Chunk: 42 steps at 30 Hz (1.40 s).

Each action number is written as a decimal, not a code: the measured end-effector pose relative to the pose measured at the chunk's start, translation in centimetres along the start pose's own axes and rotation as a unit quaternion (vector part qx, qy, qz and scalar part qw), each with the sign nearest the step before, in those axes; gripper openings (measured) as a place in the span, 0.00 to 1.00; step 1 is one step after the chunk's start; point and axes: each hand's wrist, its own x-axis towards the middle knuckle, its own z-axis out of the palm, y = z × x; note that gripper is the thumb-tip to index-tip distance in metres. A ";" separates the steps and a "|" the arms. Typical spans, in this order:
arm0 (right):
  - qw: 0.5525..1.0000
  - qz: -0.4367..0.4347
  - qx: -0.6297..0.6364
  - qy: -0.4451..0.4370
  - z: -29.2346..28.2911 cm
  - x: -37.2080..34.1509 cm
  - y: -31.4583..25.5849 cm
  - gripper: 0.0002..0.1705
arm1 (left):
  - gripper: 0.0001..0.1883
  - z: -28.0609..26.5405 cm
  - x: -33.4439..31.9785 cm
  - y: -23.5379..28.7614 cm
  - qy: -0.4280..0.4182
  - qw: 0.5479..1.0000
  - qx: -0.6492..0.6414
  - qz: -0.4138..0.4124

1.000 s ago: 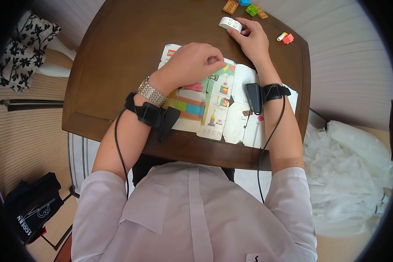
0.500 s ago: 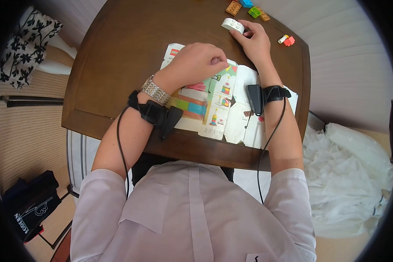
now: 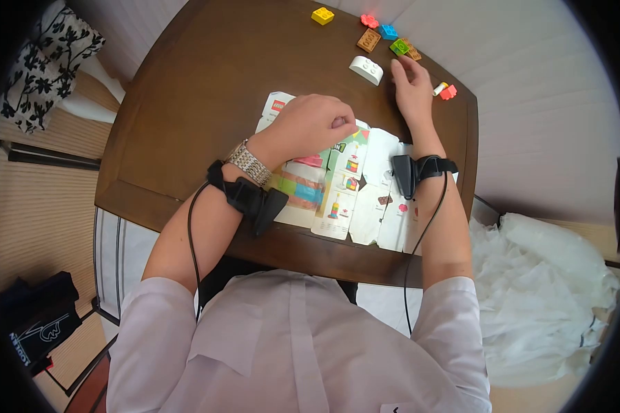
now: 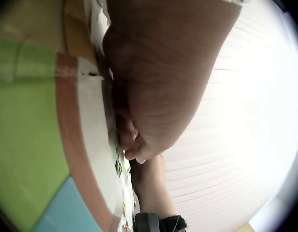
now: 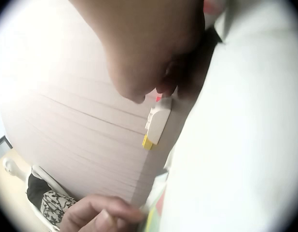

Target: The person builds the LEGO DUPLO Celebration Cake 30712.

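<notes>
My right hand (image 3: 413,93) is beside a white arched brick (image 3: 366,70) with studs on top, which stands on the table without being held. Its fingertips are just below a green brick (image 3: 399,47) and a brown brick (image 3: 413,49). In the right wrist view, the white brick (image 5: 159,121) shows beyond the fingers. My left hand (image 3: 310,124) rests on an unfolded printed sheet (image 3: 300,199), fingers loosely curled with nothing visible in them. The left wrist view shows this hand (image 4: 149,96) low over the sheet's edge.
Toward the back of the table (image 3: 186,103) lie a yellow brick (image 3: 322,16), a pink flower-shaped piece (image 3: 369,21), a blue brick (image 3: 388,32) and another brown brick (image 3: 368,40). A coral brick (image 3: 448,91) and a small white cylinder (image 3: 439,89) are near the right edge.
My right hand has let go of the white brick and moved off it to the right. The head view has tilted up, bringing more bricks into sight. My left hand stays over the sheet.
</notes>
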 end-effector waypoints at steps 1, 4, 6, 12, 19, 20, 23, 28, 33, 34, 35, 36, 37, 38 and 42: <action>0.996 -0.031 -0.084 0.009 -0.4 0.4 0.9 0.26 | 0.12 0.0 -0.1 -0.2 -0.001 1.000 -0.005 0.005; 0.981 -0.041 -0.179 -0.061 -1.0 0.8 -0.1 0.31 | 0.11 0.3 -0.4 -0.5 0.018 0.999 -0.004 0.028; 0.968 -0.075 -0.216 -0.099 -0.8 1.3 -1.4 0.38 | 0.12 0.1 -0.3 -0.4 0.015 1.000 0.001 0.023; 0.924 -0.195 -0.267 -0.194 -0.1 2.8 -1.4 0.36 | 0.12 0.3 -0.2 -0.7 0.019 0.999 0.010 0.023; 0.959 -0.105 -0.197 -0.174 -3.7 -0.5 -1.6 0.23 | 0.12 0.1 0.0 -0.6 0.011 1.000 0.015 0.010; 0.960 -0.100 -0.195 -0.174 -4.4 -1.1 -1.7 0.23 | 0.12 0.0 0.0 -0.6 0.011 1.000 0.015 0.011; 0.959 -0.078 -0.198 -0.190 -6.6 -3.0 -2.8 0.25 | 0.13 0.0 0.0 -0.5 0.006 1.000 0.023 0.011; 0.970 0.014 -0.171 -0.170 -7.9 -4.2 -2.8 0.24 | 0.12 0.2 0.0 -0.7 0.014 1.000 0.023 0.006; 0.984 0.069 -0.131 -0.103 -8.1 -4.9 -3.1 0.21 | 0.12 0.2 0.1 -0.9 0.011 0.999 0.030 0.011; 0.976 0.103 -0.132 -0.142 -8.5 -4.8 -2.9 0.21 | 0.12 0.2 0.1 -0.9 0.013 0.999 0.030 0.014; 0.965 0.137 -0.133 -0.180 -8.8 -4.7 -3.0 0.22 | 0.12 0.3 0.1 -1.0 0.012 0.999 0.030 0.016; 0.965 0.136 -0.134 -0.178 -9.2 -4.9 -3.2 0.22 | 0.13 0.3 0.2 -1.1 0.011 1.000 0.022 0.020; 0.968 0.129 -0.128 -0.175 -9.5 -5.3 -3.4 0.21 | 0.13 0.3 0.2 -1.3 0.012 1.000 0.014 0.022; 0.970 0.121 -0.122 -0.174 -9.7 -5.9 -3.8 0.20 | 0.13 0.4 0.2 -1.4 0.014 1.000 0.014 0.021; 0.981 0.095 0.031 -0.169 -10.3 -11.0 -8.7 0.17 | 0.13 0.3 0.1 -1.5 0.021 0.999 0.021 0.027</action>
